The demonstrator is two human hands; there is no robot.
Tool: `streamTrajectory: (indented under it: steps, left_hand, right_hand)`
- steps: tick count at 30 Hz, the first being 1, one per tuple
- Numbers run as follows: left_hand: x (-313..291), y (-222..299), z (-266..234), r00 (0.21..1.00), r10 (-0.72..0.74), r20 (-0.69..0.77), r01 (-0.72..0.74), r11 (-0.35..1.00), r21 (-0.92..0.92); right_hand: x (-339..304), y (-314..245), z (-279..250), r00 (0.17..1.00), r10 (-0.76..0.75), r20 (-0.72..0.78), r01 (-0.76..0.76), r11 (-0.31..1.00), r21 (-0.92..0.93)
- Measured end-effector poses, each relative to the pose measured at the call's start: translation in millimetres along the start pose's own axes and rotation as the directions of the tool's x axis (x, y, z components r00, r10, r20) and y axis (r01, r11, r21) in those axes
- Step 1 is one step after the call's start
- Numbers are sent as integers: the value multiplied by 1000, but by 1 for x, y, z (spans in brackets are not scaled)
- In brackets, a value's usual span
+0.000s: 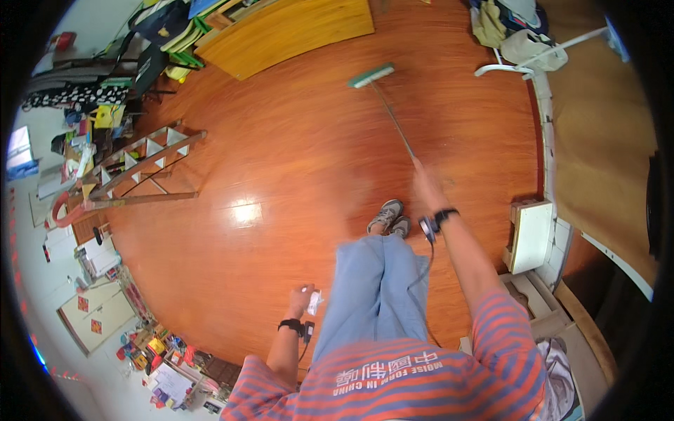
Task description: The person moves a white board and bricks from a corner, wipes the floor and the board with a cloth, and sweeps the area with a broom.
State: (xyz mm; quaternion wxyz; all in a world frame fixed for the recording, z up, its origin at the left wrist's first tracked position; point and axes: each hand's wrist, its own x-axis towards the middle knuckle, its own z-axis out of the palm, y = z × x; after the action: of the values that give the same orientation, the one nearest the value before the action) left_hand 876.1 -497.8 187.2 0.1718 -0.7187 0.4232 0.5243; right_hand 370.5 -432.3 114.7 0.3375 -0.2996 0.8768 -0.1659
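Note:
My right hand [427, 184] is stretched forward, its fingers closed round the thin pole of a long-handled floor brush [397, 121]. The brush's wide green and white head [371, 75] rests on the wooden floor ahead of my shoes; whether it has bristles or a pad is too blurred to tell. Down at my left side, my left hand [300, 300] is closed on a crumpled white piece, perhaps paper or tissue [314, 302]. Both wrists wear black straps with small devices, and a cable runs from the right one.
A wooden stepladder [147, 163] stands at the left. A yellow wooden panel [295, 38] lies at the far side. White metal legs [504, 69] and bags [533, 50] are at the far right, a white box [530, 237] nearer. Cluttered shelves line the left wall.

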Motion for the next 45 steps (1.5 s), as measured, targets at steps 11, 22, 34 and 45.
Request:
streamTrajectory:
  steps: [11, 22, 34, 45]
  left_hand:
    - [-44, -68, 7, 997, -71, -44, 66, 993, -95]
    - [-7, -15, 13, 988, 89, 130, -83, 995, -51]
    - [36, 84, -56, 991, 87, 99, -105, 976, 189]
    - [101, 221, -147, 961, 193, 199, -246, 924, 292]
  right_hand:
    - [-17, 19, 55, 992, -91, 85, 114, 939, -324]
    - [-255, 110, -5, 918, 374, 131, -352, 922, -162]
    - [-68, 122, -31, 832, 522, -188, -501, 853, 150]
    - [-248, 17, 82, 698, 714, 53, -693, 655, 303]
